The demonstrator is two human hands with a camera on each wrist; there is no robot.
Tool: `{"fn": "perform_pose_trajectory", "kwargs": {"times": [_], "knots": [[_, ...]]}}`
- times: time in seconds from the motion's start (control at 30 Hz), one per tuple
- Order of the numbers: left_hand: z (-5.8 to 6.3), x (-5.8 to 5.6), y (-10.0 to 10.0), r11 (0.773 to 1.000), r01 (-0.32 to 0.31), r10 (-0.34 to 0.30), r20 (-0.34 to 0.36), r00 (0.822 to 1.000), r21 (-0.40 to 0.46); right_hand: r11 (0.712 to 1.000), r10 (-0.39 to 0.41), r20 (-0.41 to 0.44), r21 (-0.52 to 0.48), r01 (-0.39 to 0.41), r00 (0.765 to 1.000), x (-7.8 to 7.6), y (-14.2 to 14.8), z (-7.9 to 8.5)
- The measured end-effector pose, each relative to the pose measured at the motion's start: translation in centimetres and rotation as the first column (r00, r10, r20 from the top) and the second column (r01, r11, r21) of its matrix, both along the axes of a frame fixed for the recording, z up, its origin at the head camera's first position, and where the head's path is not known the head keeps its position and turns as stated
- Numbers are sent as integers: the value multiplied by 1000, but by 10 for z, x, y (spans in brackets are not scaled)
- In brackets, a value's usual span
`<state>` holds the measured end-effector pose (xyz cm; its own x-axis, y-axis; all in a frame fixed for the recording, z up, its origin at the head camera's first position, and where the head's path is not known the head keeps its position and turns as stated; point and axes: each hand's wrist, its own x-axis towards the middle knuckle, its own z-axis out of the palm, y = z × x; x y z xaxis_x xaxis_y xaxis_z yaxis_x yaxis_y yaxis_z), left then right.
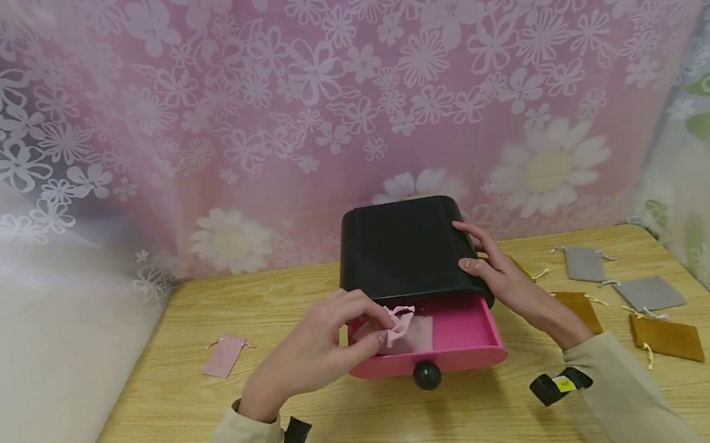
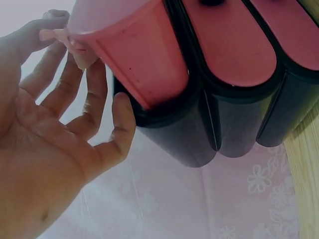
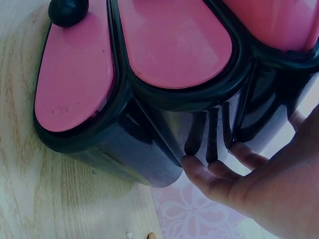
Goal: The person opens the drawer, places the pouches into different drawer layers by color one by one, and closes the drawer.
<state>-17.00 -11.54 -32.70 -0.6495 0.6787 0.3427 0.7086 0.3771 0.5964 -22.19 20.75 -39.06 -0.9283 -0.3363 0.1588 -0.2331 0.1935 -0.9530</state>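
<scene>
My left hand [image 1: 326,339] pinches a small pink drawstring pouch [image 1: 399,324] by finger and thumb, over the pulled-out top drawer [image 1: 464,326] of a black cabinet [image 1: 405,248]. Beneath the pouch, a pale translucent item [image 1: 420,335] lies in the drawer; its kind is unclear. In the left wrist view, only a gathered bit of the pouch [image 2: 75,47] shows at the fingertips. My right hand [image 1: 504,273] rests against the cabinet's right side, with its thumb on the top edge. The right wrist view shows its fingertips [image 3: 192,167] pressing the glossy black side.
Another pink pouch [image 1: 227,355] lies on the wooden table [image 1: 258,300] at left. Grey pouches [image 1: 584,264] and brown pouches [image 1: 667,337] lie at right. A black knob [image 1: 427,375] sticks out from the drawer front. Two lower pink drawers [image 3: 174,45] are closed. A floral curtain [image 1: 328,106] hangs behind.
</scene>
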Motion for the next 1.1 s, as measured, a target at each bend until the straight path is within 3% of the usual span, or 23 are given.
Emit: {"fn": "perform_pose_trajectory", "kwargs": {"times": [0.13, 0.27, 0.47, 0.57, 0.83, 1.1], "knots": [[0, 1, 6, 998, -40, 37, -63, 997, -52, 1000, 0, -4, 0, 0, 1000, 1, 0, 0], [-2, 5, 14, 987, -122, 106, -141, 984, -104, 1000, -4, -1, 4, 4, 1000, 0, 0, 0], [-6, 14, 29, 945, -281, 221, -312, 924, -165, 1000, -6, -5, -2, 6, 1000, 1, 1, 1], [-7, 16, 34, 930, -316, 241, -341, 909, -185, 1000, -5, -5, -5, 5, 1000, 1, 1, 1], [-6, 17, 32, 934, -298, 248, -241, 938, -199, 1000, 0, 0, -8, 0, 1000, 1, 0, 1], [-4, 11, 13, 969, -247, 242, -117, 963, -24, 1000, -2, -1, -3, 2, 1000, 2, 0, 1]]}}
